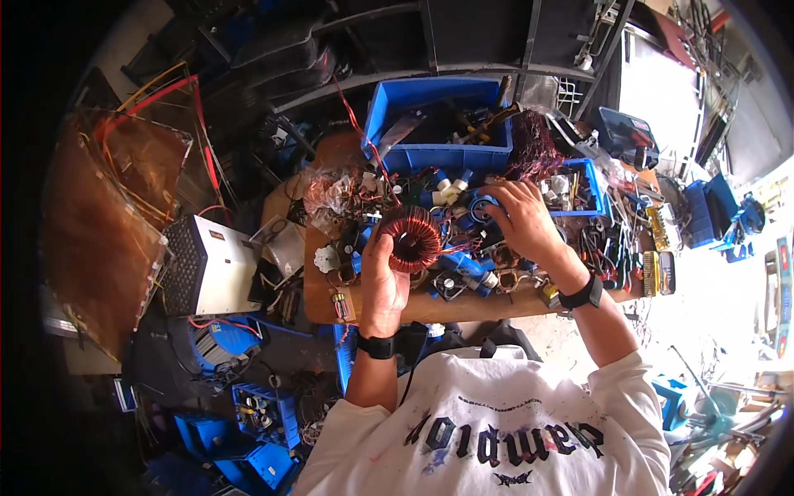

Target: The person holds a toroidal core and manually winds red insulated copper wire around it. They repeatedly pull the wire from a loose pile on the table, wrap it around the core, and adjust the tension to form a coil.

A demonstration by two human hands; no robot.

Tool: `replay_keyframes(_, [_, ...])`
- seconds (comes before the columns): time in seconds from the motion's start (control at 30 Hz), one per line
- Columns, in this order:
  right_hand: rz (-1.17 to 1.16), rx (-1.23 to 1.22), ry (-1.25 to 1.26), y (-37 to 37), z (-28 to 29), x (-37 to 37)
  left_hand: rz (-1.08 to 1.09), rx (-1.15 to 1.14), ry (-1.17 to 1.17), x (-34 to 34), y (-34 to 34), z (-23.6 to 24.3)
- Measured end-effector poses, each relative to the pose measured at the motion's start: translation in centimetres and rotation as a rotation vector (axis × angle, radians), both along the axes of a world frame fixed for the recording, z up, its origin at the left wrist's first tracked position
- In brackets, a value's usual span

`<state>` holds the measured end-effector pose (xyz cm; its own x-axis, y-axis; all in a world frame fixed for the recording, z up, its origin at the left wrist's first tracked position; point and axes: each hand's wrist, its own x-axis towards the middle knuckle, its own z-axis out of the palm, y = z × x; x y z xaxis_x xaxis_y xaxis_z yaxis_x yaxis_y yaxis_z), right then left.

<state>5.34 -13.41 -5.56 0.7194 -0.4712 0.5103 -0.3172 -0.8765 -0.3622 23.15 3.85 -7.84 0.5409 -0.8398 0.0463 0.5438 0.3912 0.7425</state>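
Note:
My left hand (385,277) grips a copper-wound ring coil (413,240), held up above the near part of the workbench. The thumb and palm rest against its left side, and its open centre faces up. To the right, my right hand (525,219) reaches over the cluttered bench with its fingers curled at a blue ring (481,208); the thumb and fingertips are at its right edge. Between the hands, blue cylindrical parts (467,269) and thin red wires lie on the wooden workbench (389,311). A small metal-framed part (448,285) sits near the front edge.
A large blue bin (438,157) with tools stands at the back of the bench. Right of it are a smaller blue tray (591,186), a bundle of dark red wire (533,145) and several pliers (600,252). A white metal box (213,264) stands at left, blue crates (265,413) below.

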Motion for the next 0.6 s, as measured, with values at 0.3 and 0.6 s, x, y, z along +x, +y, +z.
replay_keyframes(0.3, [0.315,0.169,-0.048,-3.7,2.0,-3.9,-0.028,0.002,0.084,-5.2,-1.2,2.8])
replay_keyframes(0.6, [0.572,0.251,-0.020,-6.7,3.0,-7.2,-0.043,0.024,0.059,-12.1,-2.0,5.5])
